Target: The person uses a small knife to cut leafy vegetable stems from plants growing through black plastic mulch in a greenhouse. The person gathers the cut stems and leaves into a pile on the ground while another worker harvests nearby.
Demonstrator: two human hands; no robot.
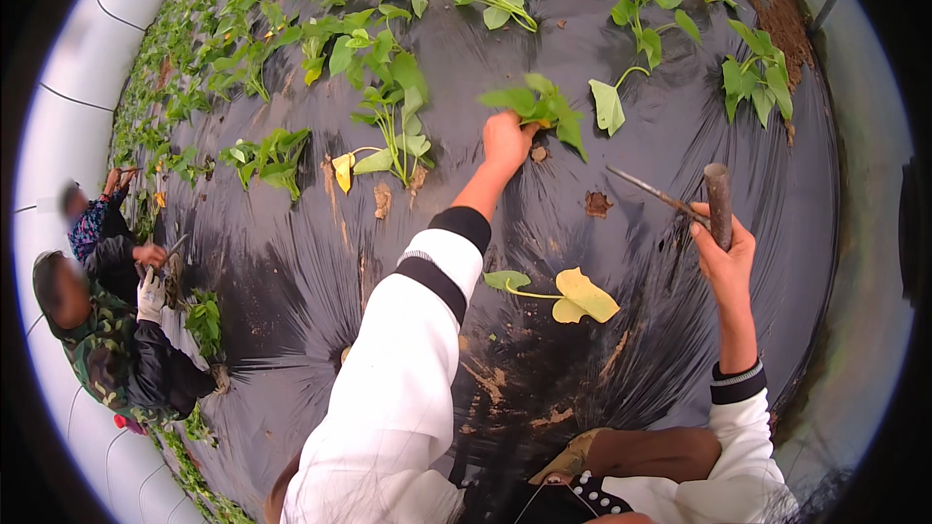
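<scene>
My left hand is closed around the base of a leafy green seedling, just above the black plastic mulch film. The seedling's lower stems are hidden by my fingers. At the right, my right hand grips a tool with a thick round handle and a thin metal rod that points up and left. Between my hands, a ragged hole in the film shows brown soil. Nearer to me, a yellow leaf and a small green leaf on long stalks lie on the film.
Rows of green plants stand in the film ahead and to the left. Two other people crouch at the left edge; the nearer one, in a camouflage top, holds a tool. Pale plastic sheeting curves along the right, beside bare soil.
</scene>
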